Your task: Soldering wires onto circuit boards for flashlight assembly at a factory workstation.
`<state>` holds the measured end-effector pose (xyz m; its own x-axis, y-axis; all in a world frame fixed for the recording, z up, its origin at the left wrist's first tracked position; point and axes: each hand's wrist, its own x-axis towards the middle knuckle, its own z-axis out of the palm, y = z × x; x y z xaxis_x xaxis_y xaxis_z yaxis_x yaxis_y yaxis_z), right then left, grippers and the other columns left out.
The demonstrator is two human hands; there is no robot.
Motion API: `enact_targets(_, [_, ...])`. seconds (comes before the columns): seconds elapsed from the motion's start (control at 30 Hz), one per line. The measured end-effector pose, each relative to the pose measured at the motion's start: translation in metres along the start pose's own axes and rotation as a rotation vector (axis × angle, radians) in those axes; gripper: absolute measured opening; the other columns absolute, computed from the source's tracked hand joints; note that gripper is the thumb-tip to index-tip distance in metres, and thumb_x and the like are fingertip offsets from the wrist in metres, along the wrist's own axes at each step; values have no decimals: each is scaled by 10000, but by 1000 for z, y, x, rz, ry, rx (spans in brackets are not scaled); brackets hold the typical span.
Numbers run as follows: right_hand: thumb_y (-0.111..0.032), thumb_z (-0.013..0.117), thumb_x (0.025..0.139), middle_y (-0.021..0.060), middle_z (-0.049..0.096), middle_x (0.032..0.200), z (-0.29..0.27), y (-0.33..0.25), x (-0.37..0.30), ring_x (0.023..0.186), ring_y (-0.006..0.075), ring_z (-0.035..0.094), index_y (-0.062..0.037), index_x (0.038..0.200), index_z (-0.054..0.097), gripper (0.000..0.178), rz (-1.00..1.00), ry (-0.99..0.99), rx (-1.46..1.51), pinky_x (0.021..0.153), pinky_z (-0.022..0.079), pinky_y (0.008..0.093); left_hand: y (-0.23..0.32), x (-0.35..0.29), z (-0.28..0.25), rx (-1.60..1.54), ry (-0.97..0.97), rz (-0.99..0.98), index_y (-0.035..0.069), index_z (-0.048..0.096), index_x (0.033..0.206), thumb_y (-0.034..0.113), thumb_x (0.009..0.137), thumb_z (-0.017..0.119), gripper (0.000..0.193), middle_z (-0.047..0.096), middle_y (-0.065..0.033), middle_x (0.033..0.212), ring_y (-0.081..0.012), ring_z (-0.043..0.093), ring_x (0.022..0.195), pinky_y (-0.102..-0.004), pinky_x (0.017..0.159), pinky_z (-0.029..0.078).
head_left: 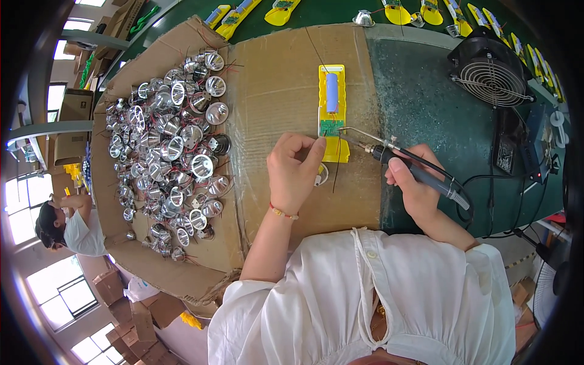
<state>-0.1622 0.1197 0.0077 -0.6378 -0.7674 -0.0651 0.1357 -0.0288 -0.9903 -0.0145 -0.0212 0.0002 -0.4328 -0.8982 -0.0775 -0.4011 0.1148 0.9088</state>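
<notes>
A yellow flashlight housing (342, 109) lies on the cardboard in front of me, with a lilac battery cell (331, 92) and a small green circuit board (331, 127) in it. My left hand (291, 167) is closed in a pinch at the board's lower left edge; what its fingertips hold is too small to make out. Partly hidden beside that hand is a silver reflector cup (322, 175). My right hand (420, 185) grips a soldering iron (447, 190) with a thin metal feed tube (365, 133) on it. The tube's end and the iron's tip reach the board from the right.
Left of the cardboard, a carton (234, 182) holds many silver reflector cups (173, 146) with thin wires. A black fan (490, 76) stands at right on the green mat (420, 91), near cables and a power unit (535, 146). More yellow housings (283, 11) line the back. Another person (76, 225) is at far left.
</notes>
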Motion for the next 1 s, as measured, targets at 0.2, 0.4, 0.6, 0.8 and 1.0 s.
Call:
enact_targets(0.2, [-73,640,791,71,600,669,-1,4,1,577,86,563,4,842,523,149,-13,7,-11,523,464,219,5,2,4,101,-7,164,-13,621,719,88,745,686,123,542,-53,728,-103,525,557,-236,501,418])
enact_targets(0.4, [-78,644,787,51,597,648,0,9,1,567,69,549,3,834,529,148,-65,-12,-63,511,442,207,7,2,6,146,-1,141,-28,612,712,65,748,683,122,520,-38,731,-78,504,561,-222,497,411])
enact_targets(0.6, [-86,648,786,17,579,612,2,5,0,541,46,522,1,817,533,147,-118,-31,-146,484,415,200,7,4,7,124,13,125,6,633,691,105,728,688,119,551,-73,723,-137,542,539,-259,506,428])
enact_targets(0.8, [-90,641,796,36,587,630,1,5,0,556,64,542,8,839,528,156,-109,-6,-122,502,438,208,6,6,6,125,-4,104,4,632,693,114,732,685,128,550,-73,724,-135,543,543,-260,514,430])
enact_targets(1.0, [-96,629,814,80,595,701,-12,2,0,606,102,570,16,862,519,164,-111,40,-27,538,475,226,7,6,6,135,-10,80,6,625,681,121,730,687,140,548,-68,719,-135,544,547,-259,515,430])
